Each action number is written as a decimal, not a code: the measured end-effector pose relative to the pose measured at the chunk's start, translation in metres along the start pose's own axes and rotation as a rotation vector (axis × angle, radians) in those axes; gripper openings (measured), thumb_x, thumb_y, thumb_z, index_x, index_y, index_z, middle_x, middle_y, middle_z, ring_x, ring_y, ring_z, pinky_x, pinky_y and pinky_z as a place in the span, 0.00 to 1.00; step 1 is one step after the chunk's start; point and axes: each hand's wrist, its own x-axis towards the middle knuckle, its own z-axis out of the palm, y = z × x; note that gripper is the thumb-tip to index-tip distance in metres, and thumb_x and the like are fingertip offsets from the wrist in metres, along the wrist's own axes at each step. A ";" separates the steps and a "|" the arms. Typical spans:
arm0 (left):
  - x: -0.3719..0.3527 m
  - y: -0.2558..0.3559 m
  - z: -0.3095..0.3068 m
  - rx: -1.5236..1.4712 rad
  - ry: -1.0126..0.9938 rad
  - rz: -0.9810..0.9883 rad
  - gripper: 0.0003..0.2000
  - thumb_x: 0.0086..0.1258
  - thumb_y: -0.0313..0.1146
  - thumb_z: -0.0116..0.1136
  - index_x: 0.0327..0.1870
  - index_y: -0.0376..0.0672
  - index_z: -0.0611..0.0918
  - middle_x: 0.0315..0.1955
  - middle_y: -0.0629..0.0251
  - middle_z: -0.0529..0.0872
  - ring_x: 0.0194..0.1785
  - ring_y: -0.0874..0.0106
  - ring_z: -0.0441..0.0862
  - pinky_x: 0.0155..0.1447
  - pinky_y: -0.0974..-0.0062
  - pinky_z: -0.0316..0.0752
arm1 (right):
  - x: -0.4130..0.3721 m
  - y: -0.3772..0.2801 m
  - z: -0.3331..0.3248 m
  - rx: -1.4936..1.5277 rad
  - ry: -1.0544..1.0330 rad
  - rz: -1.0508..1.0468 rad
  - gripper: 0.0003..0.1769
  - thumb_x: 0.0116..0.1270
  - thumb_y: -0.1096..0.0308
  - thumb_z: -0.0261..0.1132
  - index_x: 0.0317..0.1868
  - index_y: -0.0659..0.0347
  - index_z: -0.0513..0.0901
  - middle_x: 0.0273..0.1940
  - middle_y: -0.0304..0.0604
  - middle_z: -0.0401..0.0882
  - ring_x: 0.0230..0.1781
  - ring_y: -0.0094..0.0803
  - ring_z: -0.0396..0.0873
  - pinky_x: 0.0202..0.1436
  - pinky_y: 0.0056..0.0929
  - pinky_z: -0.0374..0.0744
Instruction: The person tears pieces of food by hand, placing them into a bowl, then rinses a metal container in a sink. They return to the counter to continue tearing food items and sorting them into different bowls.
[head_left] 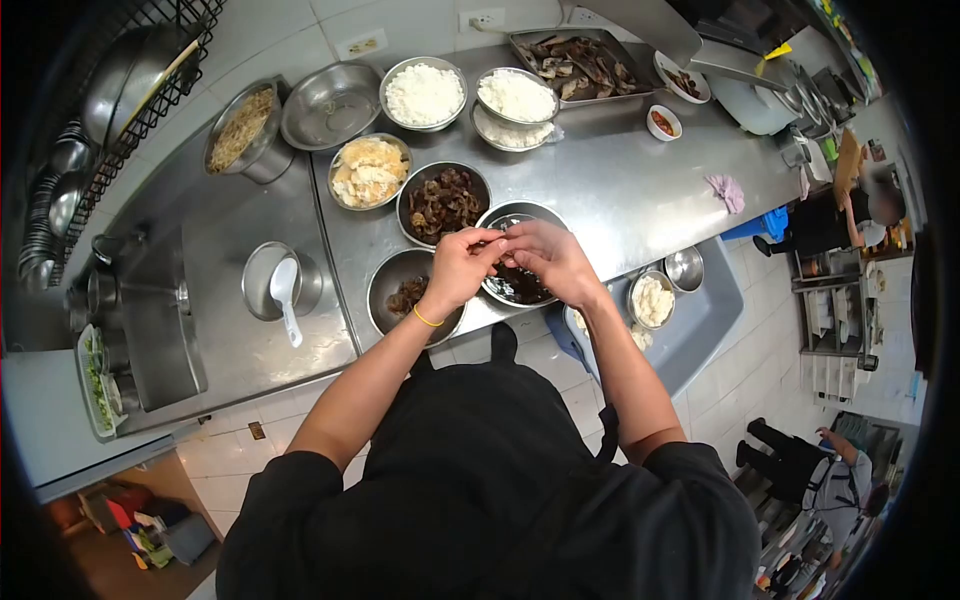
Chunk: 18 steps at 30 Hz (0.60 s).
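Bowl of dark liquid [530, 207] is sitting under left hand [465, 272] and right hand [553, 262]; fingertips are meeting, can't tell if gripping. Looks partway: brown pieces [450, 196] are filling one bowl [403, 212] beyond left hand, fewer lying in another [385, 278] left of it.

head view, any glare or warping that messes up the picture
Head view: wide-angle distortion curves the steel counter, with black surrounding the round image; head view: ceiling light leaves pale glare on the counter and bright specks in the dark liquid; head view: the upper co-worker at right looks small and soft.
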 end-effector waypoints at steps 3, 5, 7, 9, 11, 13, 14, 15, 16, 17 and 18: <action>-0.009 0.007 -0.009 -0.060 0.100 -0.006 0.09 0.69 0.27 0.65 0.45 0.32 0.85 0.33 0.66 0.87 0.32 0.82 0.81 0.36 0.84 0.77 | -0.002 0.003 0.014 0.057 0.072 -0.068 0.19 0.69 0.86 0.57 0.59 0.73 0.72 0.52 0.53 0.81 0.49 0.35 0.83 0.56 0.29 0.81; -0.022 0.014 -0.028 0.229 0.212 0.249 0.07 0.67 0.25 0.66 0.42 0.32 0.85 0.36 0.66 0.85 0.34 0.82 0.81 0.38 0.85 0.77 | -0.001 0.005 0.037 0.091 0.160 -0.113 0.18 0.68 0.85 0.58 0.58 0.69 0.73 0.49 0.50 0.82 0.43 0.31 0.84 0.48 0.25 0.83; -0.036 0.022 -0.047 0.328 0.265 0.259 0.06 0.66 0.23 0.67 0.40 0.32 0.84 0.40 0.65 0.84 0.36 0.81 0.81 0.39 0.84 0.77 | 0.000 0.017 0.062 0.039 0.169 -0.081 0.23 0.66 0.82 0.62 0.62 0.64 0.72 0.49 0.48 0.82 0.40 0.30 0.85 0.42 0.25 0.83; -0.046 0.013 -0.067 0.470 0.342 0.253 0.05 0.62 0.23 0.66 0.37 0.33 0.85 0.36 0.58 0.83 0.30 0.70 0.82 0.37 0.78 0.78 | -0.003 0.014 0.081 -0.384 0.024 -0.185 0.27 0.64 0.78 0.66 0.63 0.60 0.73 0.45 0.47 0.83 0.36 0.30 0.85 0.38 0.28 0.82; -0.056 0.015 -0.082 0.784 0.223 0.022 0.10 0.61 0.27 0.66 0.43 0.34 0.85 0.40 0.53 0.83 0.36 0.60 0.83 0.44 0.71 0.79 | -0.001 0.011 0.081 -0.512 -0.062 -0.182 0.24 0.61 0.74 0.69 0.59 0.62 0.78 0.42 0.51 0.84 0.37 0.38 0.85 0.42 0.34 0.82; -0.064 0.001 -0.090 0.972 0.164 0.090 0.13 0.61 0.29 0.67 0.46 0.34 0.84 0.42 0.53 0.83 0.41 0.58 0.82 0.48 0.67 0.78 | 0.010 0.020 0.065 -0.641 0.129 -0.396 0.15 0.63 0.73 0.68 0.50 0.63 0.83 0.43 0.51 0.85 0.39 0.41 0.84 0.44 0.33 0.80; -0.067 -0.007 -0.092 1.158 0.106 0.159 0.17 0.61 0.31 0.67 0.50 0.35 0.83 0.44 0.52 0.83 0.46 0.55 0.82 0.52 0.63 0.76 | 0.016 0.021 0.050 -0.768 0.215 -0.475 0.12 0.63 0.73 0.68 0.48 0.63 0.84 0.44 0.52 0.85 0.43 0.47 0.83 0.48 0.37 0.80; -0.069 -0.005 -0.091 1.155 0.108 0.156 0.17 0.61 0.31 0.67 0.50 0.35 0.83 0.44 0.52 0.83 0.46 0.55 0.82 0.52 0.63 0.76 | 0.017 0.010 0.038 -0.855 0.214 -0.404 0.13 0.61 0.77 0.66 0.47 0.63 0.85 0.44 0.54 0.85 0.46 0.54 0.82 0.51 0.41 0.79; -0.068 -0.001 -0.086 1.094 0.103 0.128 0.19 0.61 0.32 0.67 0.52 0.35 0.82 0.45 0.52 0.82 0.50 0.55 0.80 0.55 0.61 0.74 | 0.019 0.005 0.024 -0.838 0.086 -0.250 0.13 0.61 0.77 0.66 0.48 0.63 0.85 0.44 0.54 0.85 0.48 0.54 0.81 0.53 0.42 0.79; -0.067 0.003 -0.081 1.034 0.098 0.102 0.21 0.61 0.33 0.67 0.55 0.35 0.81 0.46 0.52 0.82 0.54 0.55 0.78 0.59 0.59 0.72 | 0.022 0.000 0.015 -0.817 -0.039 -0.096 0.14 0.61 0.76 0.65 0.48 0.62 0.85 0.45 0.54 0.85 0.50 0.54 0.81 0.54 0.43 0.78; -0.065 0.006 -0.077 1.031 0.098 0.103 0.21 0.61 0.33 0.67 0.55 0.35 0.81 0.46 0.52 0.82 0.54 0.55 0.78 0.59 0.59 0.72 | 0.023 -0.004 0.012 -0.898 -0.123 0.021 0.16 0.60 0.74 0.67 0.50 0.60 0.85 0.44 0.54 0.85 0.50 0.54 0.81 0.56 0.44 0.78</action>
